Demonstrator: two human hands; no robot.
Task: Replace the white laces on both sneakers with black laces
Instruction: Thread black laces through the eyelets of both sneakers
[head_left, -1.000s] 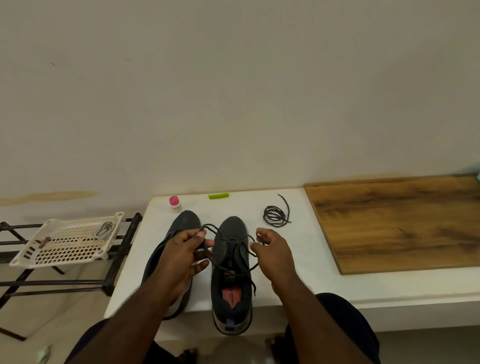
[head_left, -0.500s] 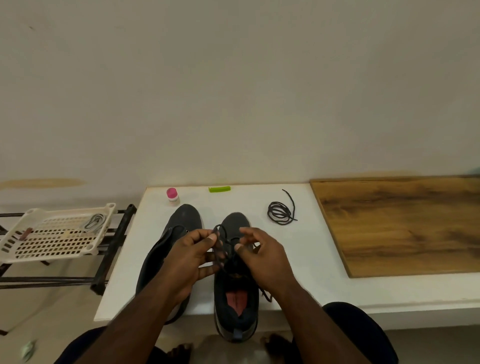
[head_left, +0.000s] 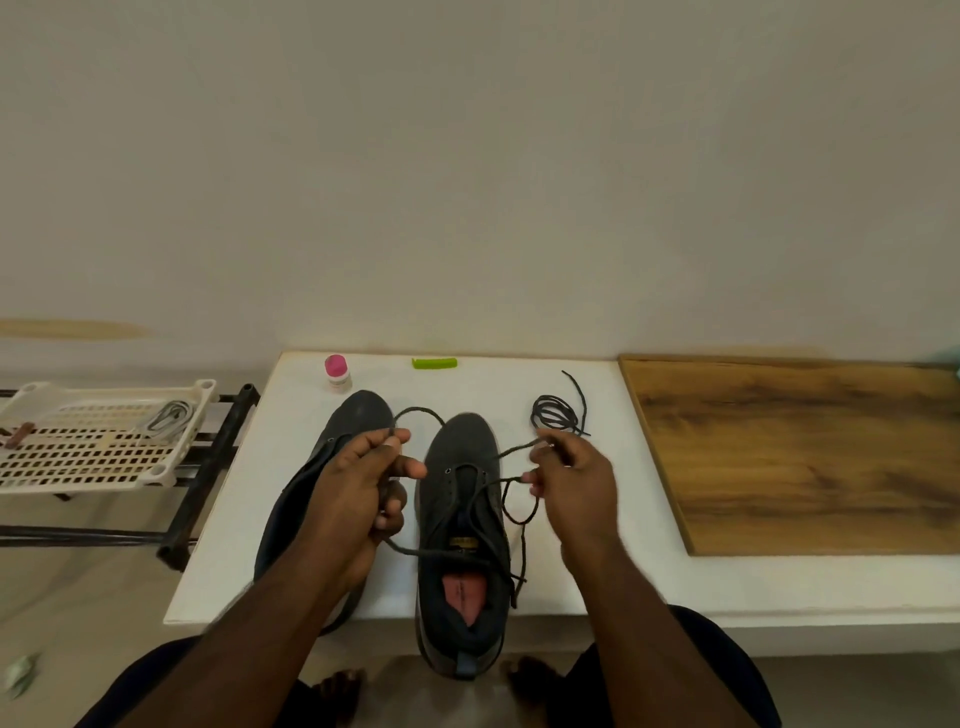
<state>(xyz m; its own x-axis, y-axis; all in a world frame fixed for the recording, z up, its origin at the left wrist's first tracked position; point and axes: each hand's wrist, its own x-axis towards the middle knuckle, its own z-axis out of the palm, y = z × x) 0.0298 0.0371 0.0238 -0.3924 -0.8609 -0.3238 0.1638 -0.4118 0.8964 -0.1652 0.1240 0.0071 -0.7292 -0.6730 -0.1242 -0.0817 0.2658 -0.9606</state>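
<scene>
Two dark grey sneakers lie toe-away on the white table. The right sneaker has a black lace threaded through its front eyelets. My left hand pinches one end of that lace, which loops up over the gap between the shoes. My right hand pinches the other end to the right of the shoe. The left sneaker lies mostly hidden under my left hand and forearm. A second black lace lies coiled on the table just beyond my right hand.
A small pink-capped bottle and a green comb-like piece lie at the table's back edge. A wooden board covers the right side. At left, a white perforated tray holding pale laces sits on a black rack.
My hands were together over the right sneaker half a second ago; now they have pulled apart sideways, drawing the black lace ends out to each side.
</scene>
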